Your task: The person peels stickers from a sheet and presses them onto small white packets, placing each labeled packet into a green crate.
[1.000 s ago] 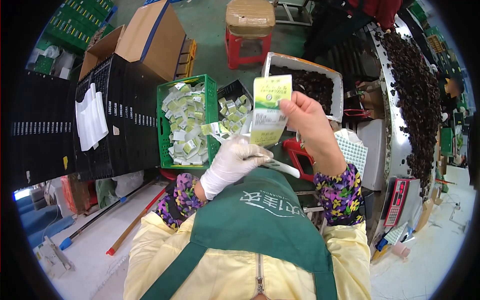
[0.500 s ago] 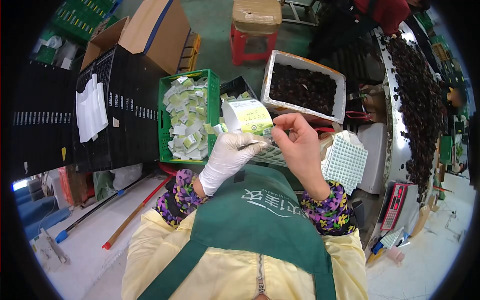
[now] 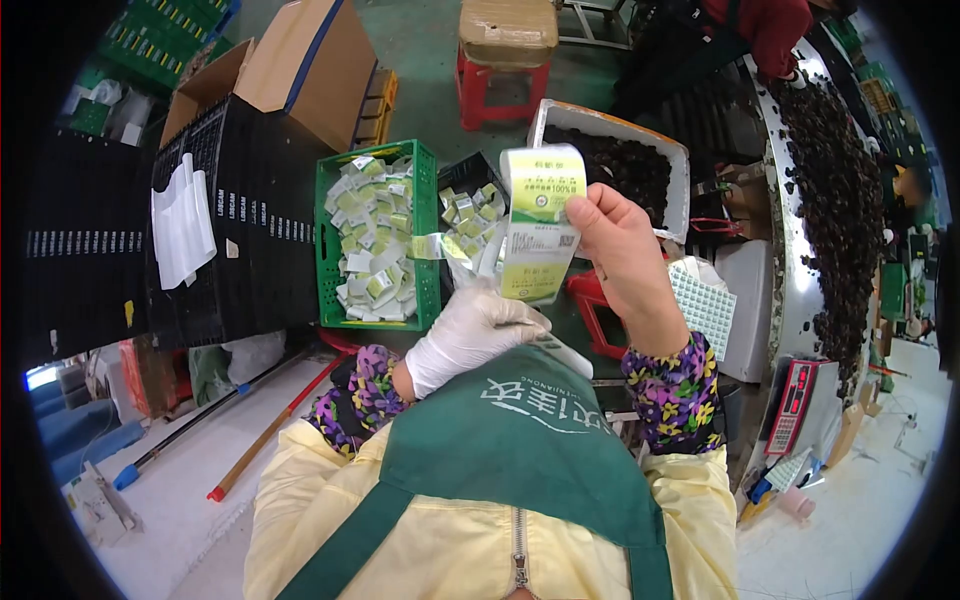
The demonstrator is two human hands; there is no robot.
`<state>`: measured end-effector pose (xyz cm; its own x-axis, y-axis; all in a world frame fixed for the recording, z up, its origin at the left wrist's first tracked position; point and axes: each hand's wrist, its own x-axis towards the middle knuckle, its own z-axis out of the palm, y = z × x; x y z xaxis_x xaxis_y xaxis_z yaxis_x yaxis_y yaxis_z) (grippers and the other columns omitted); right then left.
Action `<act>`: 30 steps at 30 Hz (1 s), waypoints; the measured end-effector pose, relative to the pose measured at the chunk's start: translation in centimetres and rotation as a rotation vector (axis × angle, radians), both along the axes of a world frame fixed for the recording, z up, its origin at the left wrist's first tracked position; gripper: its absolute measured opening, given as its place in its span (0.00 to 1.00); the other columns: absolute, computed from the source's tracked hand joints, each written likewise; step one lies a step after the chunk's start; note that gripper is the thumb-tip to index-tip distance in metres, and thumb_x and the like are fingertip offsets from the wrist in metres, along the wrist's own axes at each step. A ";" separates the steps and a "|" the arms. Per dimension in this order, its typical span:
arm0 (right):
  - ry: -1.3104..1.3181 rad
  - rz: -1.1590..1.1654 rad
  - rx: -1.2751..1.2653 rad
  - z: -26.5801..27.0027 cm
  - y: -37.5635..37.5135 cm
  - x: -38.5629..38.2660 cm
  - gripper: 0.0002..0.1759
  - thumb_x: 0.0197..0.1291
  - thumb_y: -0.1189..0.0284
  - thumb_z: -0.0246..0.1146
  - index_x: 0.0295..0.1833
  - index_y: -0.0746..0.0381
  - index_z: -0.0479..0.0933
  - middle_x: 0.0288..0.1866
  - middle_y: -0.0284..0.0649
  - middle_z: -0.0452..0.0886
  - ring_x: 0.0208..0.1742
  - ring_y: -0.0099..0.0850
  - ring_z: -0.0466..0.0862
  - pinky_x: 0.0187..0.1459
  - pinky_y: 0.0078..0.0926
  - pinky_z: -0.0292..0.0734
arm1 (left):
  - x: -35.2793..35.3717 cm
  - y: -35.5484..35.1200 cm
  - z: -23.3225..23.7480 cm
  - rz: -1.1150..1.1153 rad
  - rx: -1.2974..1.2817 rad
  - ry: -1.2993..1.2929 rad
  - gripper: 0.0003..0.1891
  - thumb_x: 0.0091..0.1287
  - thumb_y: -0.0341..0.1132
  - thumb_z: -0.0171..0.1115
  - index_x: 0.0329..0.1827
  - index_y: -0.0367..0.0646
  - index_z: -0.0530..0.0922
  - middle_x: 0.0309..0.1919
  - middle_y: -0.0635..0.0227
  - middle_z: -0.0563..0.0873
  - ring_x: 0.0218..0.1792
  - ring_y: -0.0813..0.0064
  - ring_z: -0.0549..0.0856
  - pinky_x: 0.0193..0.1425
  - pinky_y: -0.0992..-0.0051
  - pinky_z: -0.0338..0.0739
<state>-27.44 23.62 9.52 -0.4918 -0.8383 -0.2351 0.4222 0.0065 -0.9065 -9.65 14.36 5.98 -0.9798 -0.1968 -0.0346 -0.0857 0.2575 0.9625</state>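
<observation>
My right hand is bare and pinches the upper right edge of a green-and-white printed label strip. The strip stands lengthwise in front of me, curling back at its top. My left hand, in a white glove, is closed below the strip's lower end. A pale sheet juts from its fingers, seen nearly edge-on. Whether those fingers also grip the strip is hidden. Left of the strip, a green crate holds many small label-wrapped packets.
Behind the strip are a dark bin with more packets and a white foam box of dark pieces. A sheet of small stickers lies at right, near a red scale. Another person's red sleeve shows at the upper right.
My right hand has moved up and right, drawing the label strip taller and farther right. The sheet under my left hand has tilted nearly edge-on.
</observation>
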 end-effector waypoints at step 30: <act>0.756 0.026 0.168 -1.3 3.9 2.3 0.12 0.57 0.72 0.63 0.44 0.66 0.74 0.35 0.40 0.80 0.37 0.31 0.78 0.45 0.28 0.73 | 0.2 -1.7 0.5 0.444 0.290 0.030 0.09 0.66 0.32 0.65 0.44 0.38 0.86 0.38 0.65 0.89 0.39 0.80 0.85 0.46 0.78 0.80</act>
<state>-25.15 27.50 8.27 -0.5496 -0.8348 0.0317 -0.3131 0.1707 -0.9342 -9.46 12.65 6.53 -0.8055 -0.5797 -0.1225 -0.0972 -0.0747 0.9925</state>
